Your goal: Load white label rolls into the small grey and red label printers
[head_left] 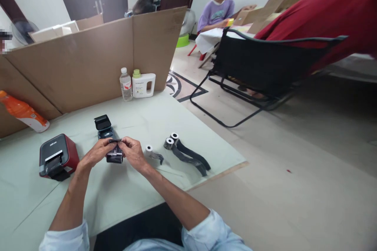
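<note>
My left hand (pixel 98 151) and my right hand (pixel 133 152) pinch the free end of a dark strip between thumbs and fingers. The strip comes off a small roll of black strip (pixel 114 159) hanging just below my fingertips. Right behind my hands lies a small dark portable printer (pixel 105 132) with its lid (pixel 102 122) raised; my fingers hide its near part. To the right of my right hand is a small white-cored roll (pixel 149 149) with a short dark tail. Farther right, two more rolls (pixel 172 140) trail long black strips (pixel 191 158) across the table.
A red and black label printer (pixel 58 156) stands left on the pale green table (pixel 141 196). An orange bottle (pixel 23 111), a water bottle (pixel 126 85) and a white jug (pixel 143 85) line a cardboard screen (pixel 88 62). A black folding chair (pixel 265 62) and other people are beyond.
</note>
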The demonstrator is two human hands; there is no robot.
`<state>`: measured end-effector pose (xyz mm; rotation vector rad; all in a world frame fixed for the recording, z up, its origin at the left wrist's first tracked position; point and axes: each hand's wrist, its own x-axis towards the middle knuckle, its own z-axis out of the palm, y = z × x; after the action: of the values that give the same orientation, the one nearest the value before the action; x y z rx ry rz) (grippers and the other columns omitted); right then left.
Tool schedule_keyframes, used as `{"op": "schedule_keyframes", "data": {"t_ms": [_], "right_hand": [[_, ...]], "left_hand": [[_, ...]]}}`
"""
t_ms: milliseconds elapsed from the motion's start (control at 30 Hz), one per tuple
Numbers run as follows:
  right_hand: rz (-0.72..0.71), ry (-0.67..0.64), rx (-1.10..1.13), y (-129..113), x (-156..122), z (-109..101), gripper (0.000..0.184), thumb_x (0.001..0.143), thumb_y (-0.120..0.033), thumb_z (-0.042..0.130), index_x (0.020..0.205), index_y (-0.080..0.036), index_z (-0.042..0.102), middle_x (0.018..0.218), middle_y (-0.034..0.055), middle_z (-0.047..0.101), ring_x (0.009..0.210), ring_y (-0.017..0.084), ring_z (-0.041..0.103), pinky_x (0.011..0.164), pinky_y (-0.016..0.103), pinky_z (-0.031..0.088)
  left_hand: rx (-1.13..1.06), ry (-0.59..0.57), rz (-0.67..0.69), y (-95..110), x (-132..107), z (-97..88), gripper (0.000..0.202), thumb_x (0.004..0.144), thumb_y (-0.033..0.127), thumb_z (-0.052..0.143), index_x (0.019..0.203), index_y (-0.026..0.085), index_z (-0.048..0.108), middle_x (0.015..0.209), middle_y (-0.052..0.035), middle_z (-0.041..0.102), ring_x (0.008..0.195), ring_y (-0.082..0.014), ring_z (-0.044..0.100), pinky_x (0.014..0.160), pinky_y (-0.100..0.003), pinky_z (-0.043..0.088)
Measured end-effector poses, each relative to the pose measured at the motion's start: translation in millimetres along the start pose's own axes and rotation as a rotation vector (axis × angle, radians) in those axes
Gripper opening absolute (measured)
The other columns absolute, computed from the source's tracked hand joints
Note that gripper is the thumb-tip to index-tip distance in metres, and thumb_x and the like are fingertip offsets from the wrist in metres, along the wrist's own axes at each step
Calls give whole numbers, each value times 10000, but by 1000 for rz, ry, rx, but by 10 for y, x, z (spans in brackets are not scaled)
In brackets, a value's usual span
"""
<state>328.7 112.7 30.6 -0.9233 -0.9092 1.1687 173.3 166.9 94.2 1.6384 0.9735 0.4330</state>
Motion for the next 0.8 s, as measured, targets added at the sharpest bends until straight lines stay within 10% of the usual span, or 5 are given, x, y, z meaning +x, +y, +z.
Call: {"op": "schedule_keyframes", "data": {"t_ms": [367, 800], "right_hand": [[19, 60, 2, -100, -151, -82, 300, 807, -496, 739, 856, -209, 667, 660, -33, 618, 544, 118, 536, 500, 234, 449], [-499, 163, -577, -348, -744, -740, 147, 995, -245, 575, 952, -226, 714, 847, 44, 704, 779, 187, 660, 706, 317, 545]], "left_hand": [[-6, -61, -9, -26, -251, 60, 386, 773, 523, 824, 895, 167, 732, 762, -50, 694, 603, -149, 597, 579, -272, 511], [446, -23, 425, 359, 87, 382, 263, 903, 286, 652, 1116, 278, 806, 1052, -88, 753, 885, -230, 678, 700, -319, 529]]}}
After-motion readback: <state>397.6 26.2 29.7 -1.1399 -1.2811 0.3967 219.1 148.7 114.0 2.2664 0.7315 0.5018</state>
